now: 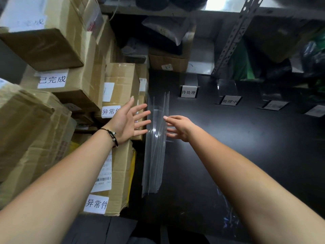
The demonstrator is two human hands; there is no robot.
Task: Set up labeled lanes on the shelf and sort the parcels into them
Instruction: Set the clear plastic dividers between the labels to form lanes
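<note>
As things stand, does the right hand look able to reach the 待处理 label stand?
Probably yes: the right hand is open, and only bare black shelf lies between it and the 待处理 label stand.

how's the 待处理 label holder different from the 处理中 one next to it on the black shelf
The 待处理 holder stands nearer the clear dividers; the 处理中 holder sits further right. The 待处理 card faces the camera squarely and reads whole, while the 处理中 card is tilted and harder to read. Both are white cards with black characters in clear stands on the black shelf.
</note>
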